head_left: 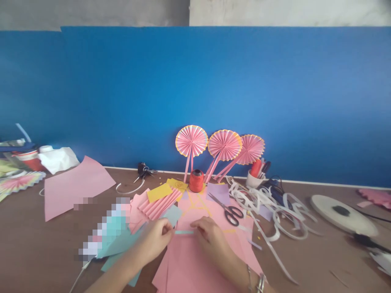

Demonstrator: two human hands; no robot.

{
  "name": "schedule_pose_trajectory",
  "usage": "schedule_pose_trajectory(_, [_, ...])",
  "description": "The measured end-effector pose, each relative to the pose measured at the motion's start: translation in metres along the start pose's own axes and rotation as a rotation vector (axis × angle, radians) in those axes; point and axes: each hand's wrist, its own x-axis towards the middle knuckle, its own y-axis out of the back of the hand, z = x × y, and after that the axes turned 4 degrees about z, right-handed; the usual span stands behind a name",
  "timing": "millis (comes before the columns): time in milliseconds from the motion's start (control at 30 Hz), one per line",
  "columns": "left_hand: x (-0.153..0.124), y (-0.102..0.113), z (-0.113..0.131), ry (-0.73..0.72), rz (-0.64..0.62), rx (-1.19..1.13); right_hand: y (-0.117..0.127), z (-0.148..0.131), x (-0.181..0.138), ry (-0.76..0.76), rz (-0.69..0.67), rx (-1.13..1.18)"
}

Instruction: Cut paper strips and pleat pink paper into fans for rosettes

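A narrow light-blue paper strip (184,232) stretches level between my two hands, just over a stack of pink paper sheets (189,264). My left hand (159,238) pinches its left end with curled fingers. At the other end, the fingers of my right hand (208,235) are bent down and closed on the strip; their tips are partly hidden. Black-handled scissors (230,212) lie on the paper beyond my right hand. Pleated pink paper (160,205) and a yellow paper piece (159,192) rest beyond my left hand. Blue-green sheets (122,240) lie partly under my left forearm.
Three round pink paper fans (192,141) lean against the blue partition (152,89). A red thread spool (196,181) stands before them. Curled white strips (275,211), a pen cup (255,179) and a white disc (343,215) are on the right. Keys (146,171) and a pink sheet (76,189) lie left.
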Motion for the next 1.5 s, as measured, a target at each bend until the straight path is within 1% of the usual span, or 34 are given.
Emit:
schedule_pose_trajectory(133, [-0.0011, -0.0035, 0.0019, 0.012, 0.011, 0.054, -0.0014, 0.0023, -0.0005, -0.081, -0.017, -0.016])
schedule_pose_trajectory(267, [-0.0005, -0.0076, 0.0004, 0.015, 0.022, 0.072, -0.0007, 0.0009, 0.0009, -0.178, -0.071, -0.004])
schedule_pose_trajectory(367, [-0.0003, -0.0076, 0.0021, 0.026, 0.021, 0.089, -0.0018, 0.0023, 0.0024, -0.208, -0.085, 0.020])
schedule_pose_trajectory(533, [-0.0004, -0.0065, 0.0053, 0.033, 0.027, 0.105, -0.0042, 0.0056, 0.0026, -0.216, -0.081, 0.033])
schedule_pose_trajectory(667, [-0.0004, -0.0073, 0.0045, 0.032, 0.040, 0.118, -0.0018, 0.0016, 0.0027, -0.221, -0.094, 0.034])
schedule_pose_trajectory(800, [0.0008, -0.0081, 0.0037, 0.060, 0.028, 0.154, -0.0001, -0.0013, 0.0028, -0.241, -0.100, 0.029])
schedule_pose_trajectory(1233, [0.0032, -0.0086, 0.0031, 0.067, 0.005, 0.189, -0.0004, -0.0012, 0.0041, -0.248, -0.108, 0.028])
schedule_pose_trajectory(1367, [0.0038, -0.0097, 0.0007, 0.051, 0.018, 0.185, -0.0010, -0.0011, 0.0043, -0.248, -0.096, 0.036])
schedule_pose_trajectory(1500, [0.0037, -0.0090, 0.0020, 0.069, 0.001, 0.193, -0.0010, -0.0017, 0.0042, -0.243, -0.093, 0.025])
